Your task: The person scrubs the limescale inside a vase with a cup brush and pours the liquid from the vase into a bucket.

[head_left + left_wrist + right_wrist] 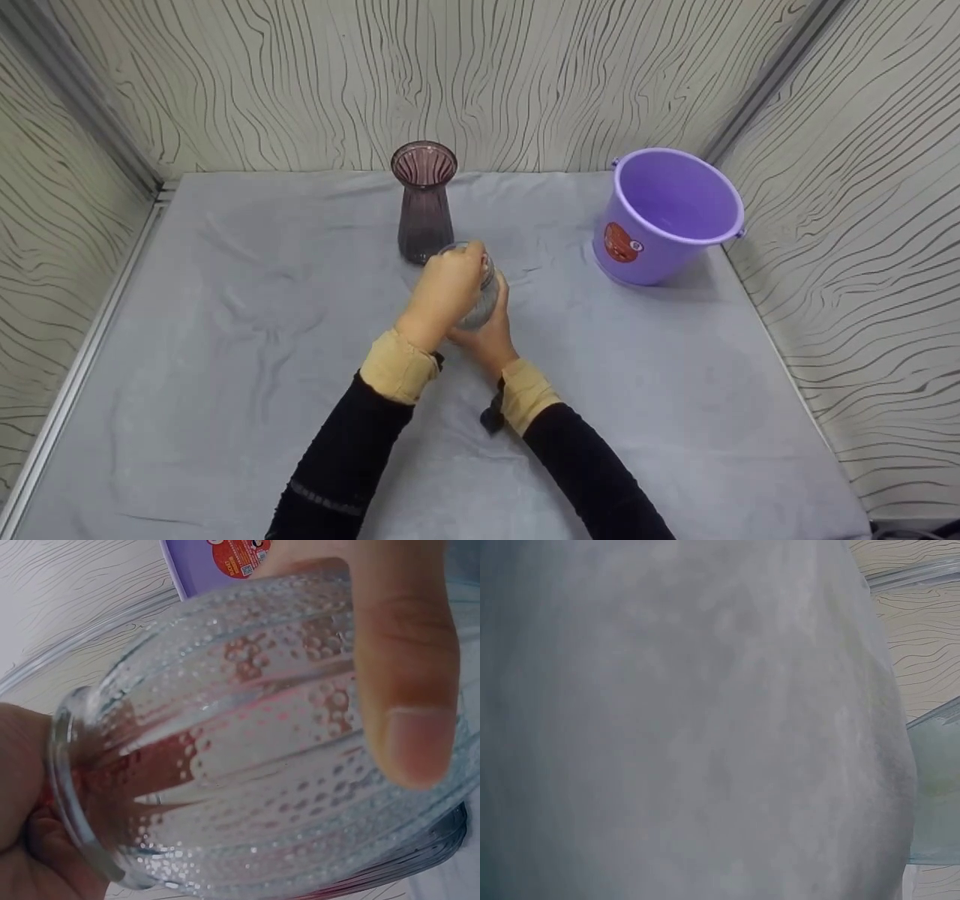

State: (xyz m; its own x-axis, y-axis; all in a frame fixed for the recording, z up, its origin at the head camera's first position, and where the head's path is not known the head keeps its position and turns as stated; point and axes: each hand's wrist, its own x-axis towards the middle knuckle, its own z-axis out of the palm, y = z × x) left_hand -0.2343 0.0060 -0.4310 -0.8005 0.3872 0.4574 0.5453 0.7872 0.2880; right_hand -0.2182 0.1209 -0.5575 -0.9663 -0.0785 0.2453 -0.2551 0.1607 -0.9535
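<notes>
A clear glass vase [481, 307] with a bumpy, ribbed body is held between both hands. My left hand [442, 291] grips it at the mouth; in the left wrist view the curled fingers lie against its rim [71, 795]. Whether any fingertips reach inside is unclear through the glass. The right hand [491, 341] holds the vase's body from the right and below, its thumb [412, 690] across the glass. Just behind the hands stands a purple ribbed glass vase [425, 217], upright. A blurred grey surface fills most of the right wrist view, hiding the right fingers.
A purple bucket [651, 259] with a red label stands at the back right. Grey cloth [225, 337] covers the table, with a few creases. Wood-patterned walls [487, 82] enclose the back and both sides.
</notes>
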